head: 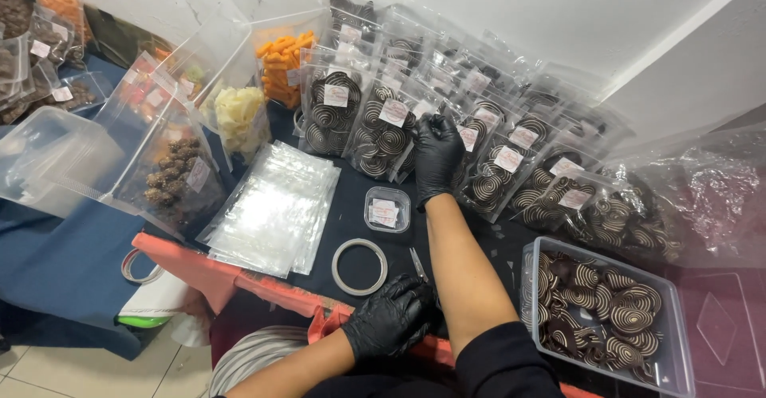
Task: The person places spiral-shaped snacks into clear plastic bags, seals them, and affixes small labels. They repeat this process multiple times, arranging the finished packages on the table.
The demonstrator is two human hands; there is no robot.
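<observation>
Many sealed bags of spiral cookies [375, 130] already stand in rows across the upper middle, where our right hand [437, 158] pinches one bag's top. Our left hand [389, 318] curls around scissors [418, 264] at lower centre. We judge plenty remains: the clear tub [666, 306] at lower right holds loose cookies, and empty bags [275, 210] lie stacked centre-left.

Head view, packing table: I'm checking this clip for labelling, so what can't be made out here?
- Left hand: whether its fingers hold anything; the right forearm crosses in front of it.
- Right hand: what its fingers pinch among the bagged spiral biscuits; the glove covers it.
- Clear tub of biscuits: its near corner is cut off by the bottom edge.
- Small tub of labels: the print is too small to make out.
</observation>
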